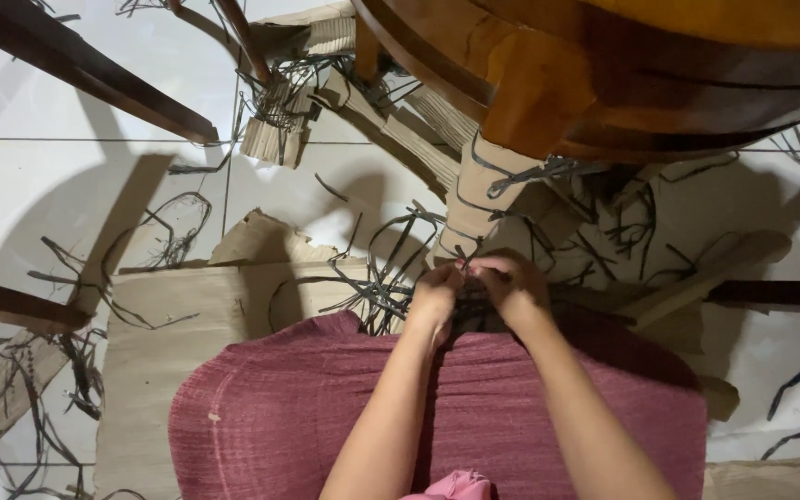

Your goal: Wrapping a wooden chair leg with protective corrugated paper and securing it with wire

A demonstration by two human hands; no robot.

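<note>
Ahead of you the wooden table edge (pixel 604 83) overhangs and blocks the way. Tangled dark strips (pixel 381 278) and cardboard pieces (pixel 187 315) crowd the floor; bare tile (pixel 67 185) lies open to your left.

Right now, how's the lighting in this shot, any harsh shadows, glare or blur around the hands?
Head view: hard light throws dark, sharp-edged shadows of the wooden table across the white tile floor; mild sheen on the tiles, no strong glare; the left hand and right hand are slightly soft, pinching dark strips that blend into shadow; the cardboard stays evenly lit.
</note>
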